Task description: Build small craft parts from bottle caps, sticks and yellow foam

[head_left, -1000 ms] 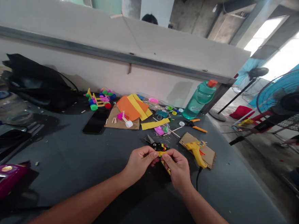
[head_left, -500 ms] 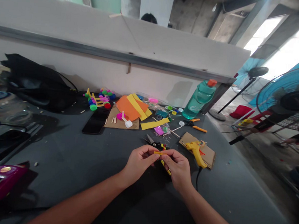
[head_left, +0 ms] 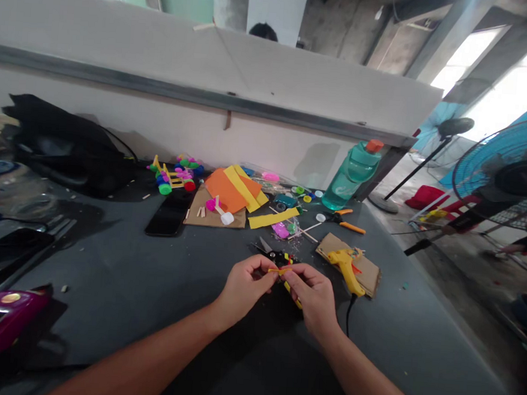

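Between my hands is a small yellow-orange strip [head_left: 279, 271], pinched at both ends. My left hand [head_left: 249, 285] grips its left end with thumb and fingers, and my right hand [head_left: 311, 294] grips the right end. Just behind the fingertips lie scissors [head_left: 273, 253] with dark and yellow parts, partly hidden by my right hand. A yellow glue gun [head_left: 347, 271] rests on a cardboard piece [head_left: 370, 276] to the right. Orange sheets [head_left: 225, 190] and a yellow strip [head_left: 273, 218] lie farther back.
A black phone [head_left: 166, 216] and colourful toy model [head_left: 174, 178] sit back left. A teal bottle [head_left: 347, 176] and orange-handled pliers [head_left: 352, 226] are back right. A magenta device [head_left: 15, 318] is at the left edge. A person's head shows beyond the partition.
The strip between my fingers looks slightly more bent or twisted in the middle. My hands have stayed almost in place.
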Tool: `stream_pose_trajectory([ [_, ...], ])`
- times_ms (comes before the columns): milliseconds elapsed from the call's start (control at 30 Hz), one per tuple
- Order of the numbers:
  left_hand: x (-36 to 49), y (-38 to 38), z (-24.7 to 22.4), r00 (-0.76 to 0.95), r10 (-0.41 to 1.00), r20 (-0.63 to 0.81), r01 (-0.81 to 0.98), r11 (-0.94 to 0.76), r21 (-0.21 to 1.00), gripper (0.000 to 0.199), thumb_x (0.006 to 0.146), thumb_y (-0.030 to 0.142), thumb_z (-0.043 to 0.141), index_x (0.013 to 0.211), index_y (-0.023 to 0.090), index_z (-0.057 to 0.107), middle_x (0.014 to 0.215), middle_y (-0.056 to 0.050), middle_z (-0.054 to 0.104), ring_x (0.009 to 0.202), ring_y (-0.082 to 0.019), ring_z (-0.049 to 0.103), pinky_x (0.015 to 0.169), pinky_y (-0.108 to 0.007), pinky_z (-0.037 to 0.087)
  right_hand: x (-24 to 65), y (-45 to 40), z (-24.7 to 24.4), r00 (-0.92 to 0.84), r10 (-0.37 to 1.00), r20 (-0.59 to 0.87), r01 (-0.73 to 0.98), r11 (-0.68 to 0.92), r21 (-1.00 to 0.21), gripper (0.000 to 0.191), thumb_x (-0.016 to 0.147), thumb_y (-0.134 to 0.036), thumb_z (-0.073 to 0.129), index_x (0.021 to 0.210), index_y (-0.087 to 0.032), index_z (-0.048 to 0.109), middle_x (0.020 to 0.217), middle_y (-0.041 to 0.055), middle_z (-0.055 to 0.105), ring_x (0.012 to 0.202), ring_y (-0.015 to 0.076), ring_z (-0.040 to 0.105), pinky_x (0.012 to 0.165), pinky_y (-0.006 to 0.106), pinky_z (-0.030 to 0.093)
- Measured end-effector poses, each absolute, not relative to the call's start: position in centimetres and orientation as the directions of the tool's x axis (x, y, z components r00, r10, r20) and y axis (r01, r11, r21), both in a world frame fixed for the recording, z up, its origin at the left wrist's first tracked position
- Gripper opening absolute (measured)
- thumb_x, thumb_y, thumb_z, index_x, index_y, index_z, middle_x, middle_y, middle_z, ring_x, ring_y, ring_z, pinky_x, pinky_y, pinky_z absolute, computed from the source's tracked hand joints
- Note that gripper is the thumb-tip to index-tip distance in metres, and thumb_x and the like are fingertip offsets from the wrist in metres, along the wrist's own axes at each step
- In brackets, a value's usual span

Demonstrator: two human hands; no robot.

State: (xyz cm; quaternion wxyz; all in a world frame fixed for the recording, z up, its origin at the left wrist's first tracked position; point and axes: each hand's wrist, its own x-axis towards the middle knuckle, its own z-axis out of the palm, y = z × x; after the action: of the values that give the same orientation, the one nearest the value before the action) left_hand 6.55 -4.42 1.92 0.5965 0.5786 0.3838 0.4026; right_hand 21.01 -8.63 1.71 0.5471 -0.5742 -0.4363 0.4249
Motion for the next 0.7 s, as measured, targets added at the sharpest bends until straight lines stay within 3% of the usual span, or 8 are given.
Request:
stream_pose_trajectory([
  [467,6.6,-4.0,1.2,0.418,0.908,0.02,-0.055,0.004,0.998,0.017,0.075,0.029,0.063,0.084,0.015,0.062,0.071,0.0,0.059,0.059,-0.01,0.052,0.054,-0.021,0.044,21.2,-8.4,1.2,0.269,0.963,0.009,0.032,0.0,-0.999,0.022,0.076,-0.038,0.064,0.071,-0.016,0.066,0.059,-0.0009,0.059,0.044,0.006,0.041,0.042,0.019,0.031],
  [700,6.5,-3.9,0.9,0.405,0.914,-0.009,-0.034,0.025,0.999,0.015,0.075,0.029,0.064,0.076,0.014,0.062,0.066,0.0,0.058,0.057,-0.01,0.051,0.054,-0.021,0.043,20.9,-8.2,1.7,0.229,0.973,-0.015,0.081,-0.035,-0.996,0.025,0.069,-0.037,0.068,0.084,-0.016,0.068,0.063,-0.0005,0.061,0.046,0.0075,0.043,0.042,0.02,0.033],
])
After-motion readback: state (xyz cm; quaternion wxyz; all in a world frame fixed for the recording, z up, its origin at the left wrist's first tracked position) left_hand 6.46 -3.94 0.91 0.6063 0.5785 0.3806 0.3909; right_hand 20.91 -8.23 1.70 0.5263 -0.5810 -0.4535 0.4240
